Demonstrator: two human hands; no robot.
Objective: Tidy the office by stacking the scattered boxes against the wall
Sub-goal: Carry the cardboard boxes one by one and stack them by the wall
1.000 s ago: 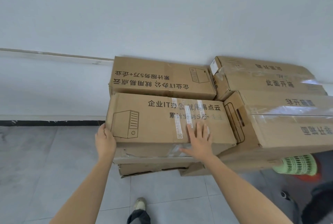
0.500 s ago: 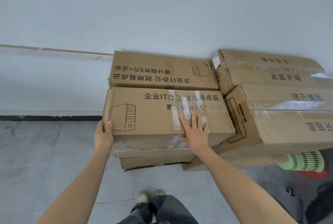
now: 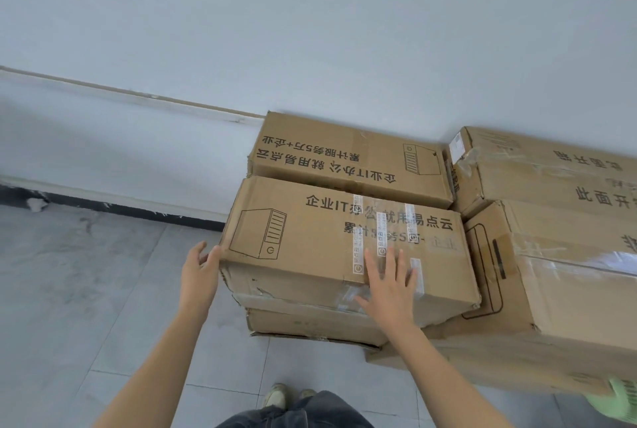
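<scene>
Front box [image 3: 303, 241] sits on top of a flatter box [image 3: 310, 323], just in front of another box [image 3: 344, 159] against the wall [image 3: 310, 31]. Left hand [image 3: 198, 276] has straight, relaxed fingers touching the front box's left end, gripping nothing. Right hand [image 3: 389, 286] lies flat with fingers spread on its top near edge, over the tape. Two bigger boxes [image 3: 568, 290] are stacked just right, touching it. Grey tile floor [image 3: 86, 290].

Left hand [image 3: 198, 277] reaches forward loosely cupped; right hand [image 3: 389, 286] lies flat, splayed.
</scene>
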